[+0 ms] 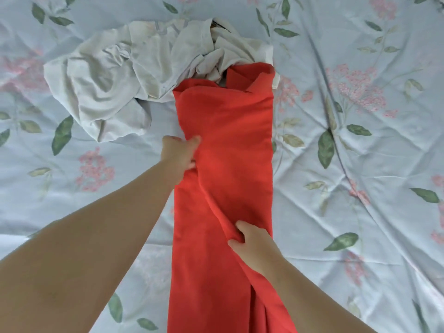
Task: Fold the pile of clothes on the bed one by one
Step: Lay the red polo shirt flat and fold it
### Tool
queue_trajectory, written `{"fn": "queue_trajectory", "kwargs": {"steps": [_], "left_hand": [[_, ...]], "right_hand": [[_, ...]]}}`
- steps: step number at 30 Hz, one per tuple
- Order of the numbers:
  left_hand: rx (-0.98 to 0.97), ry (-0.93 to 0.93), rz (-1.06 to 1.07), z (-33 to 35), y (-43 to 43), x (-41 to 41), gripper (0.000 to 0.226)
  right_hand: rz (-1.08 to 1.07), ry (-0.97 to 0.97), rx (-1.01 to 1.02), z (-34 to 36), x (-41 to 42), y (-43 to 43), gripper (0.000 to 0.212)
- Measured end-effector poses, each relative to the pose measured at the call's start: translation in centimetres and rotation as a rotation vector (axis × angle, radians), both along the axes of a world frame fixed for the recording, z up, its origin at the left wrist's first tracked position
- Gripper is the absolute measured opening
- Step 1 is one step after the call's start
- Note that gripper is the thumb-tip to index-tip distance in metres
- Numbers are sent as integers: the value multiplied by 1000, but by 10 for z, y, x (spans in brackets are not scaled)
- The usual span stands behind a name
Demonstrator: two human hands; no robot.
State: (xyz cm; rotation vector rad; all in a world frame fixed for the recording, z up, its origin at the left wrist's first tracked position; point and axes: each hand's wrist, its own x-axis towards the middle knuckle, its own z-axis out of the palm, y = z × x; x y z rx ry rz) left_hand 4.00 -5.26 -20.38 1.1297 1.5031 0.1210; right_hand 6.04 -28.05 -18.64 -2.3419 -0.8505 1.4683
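- Nearest us, the red garment (225, 164) lies on the bed as a long, narrow strip. It runs from the lower edge of the view straight away from us. It is plain red with its long sides turned in, and a soft ridge crosses it slantwise. We cannot tell what kind of garment it is.
- On the near part of the red garment, towards its right side, our right hand (252, 243) pinches the raised ridge of cloth, with the thumb on one side and curled fingers on the other.
- Farther along, at the red garment's left edge, our left hand (180, 155) grips the cloth. The thumb lies on top and the fingers are tucked round the edge, mostly hidden.
- At its far end the red garment opens into loose layered flaps, which touch and partly overlap the crumpled white clothes (108, 80).
- That heap spreads from the red garment's far end out to its left, creased and bunched.
- The floral bedsheet (360, 152), pale blue with pink blossoms and green leaves, lies wrinkled under the red garment and on all sides of it.
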Motion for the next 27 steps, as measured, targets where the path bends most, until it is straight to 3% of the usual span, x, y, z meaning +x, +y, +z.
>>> {"fn": "queue_trajectory", "kwargs": {"steps": [2, 3, 6, 9, 11, 13, 15, 19, 20, 21, 24, 25, 27], "left_hand": [[34, 154, -312, 3, -23, -8, 48], [37, 191, -371, 3, -33, -13, 43], [54, 131, -250, 1, -39, -27, 28], [-94, -36, -94, 2, -37, -47, 32], [-234, -90, -191, 8, -56, -63, 45], [-355, -71, -332, 12, -82, -77, 39], [-368, -60, -307, 9, -102, -90, 27], [-141, -38, -99, 8, -99, -130, 11], [-139, -45, -110, 9, -99, -143, 11], [-186, -64, -143, 9, -103, -156, 12], [-417, -72, -343, 15, -132, -187, 21], [-422, -36, -400, 14, -144, -194, 26], [-324, 22, -456, 13, -163, -204, 30]], "right_hand": [[-35, 32, 18, 3, -15, 2, 29], [-54, 42, 33, 6, -23, 3, 28], [-128, 92, 62, 14, -46, 5, 21], [25, -3, -123, 19, -61, -7, 16], [141, -109, -252, 22, -69, -18, 19], [108, -107, -282, 27, -78, -25, 20], [11, -20, -208, 34, -87, -26, 9], [-272, 556, -13, 58, -105, -24, 4], [-329, 589, 24, 57, -107, -28, 4], [-399, 513, 65, 52, -108, -35, 7], [-561, -18, 40, 27, -102, -75, 22], [-553, -119, -8, 22, -102, -90, 23], [-494, -140, -64, 16, -108, -120, 27]]}}
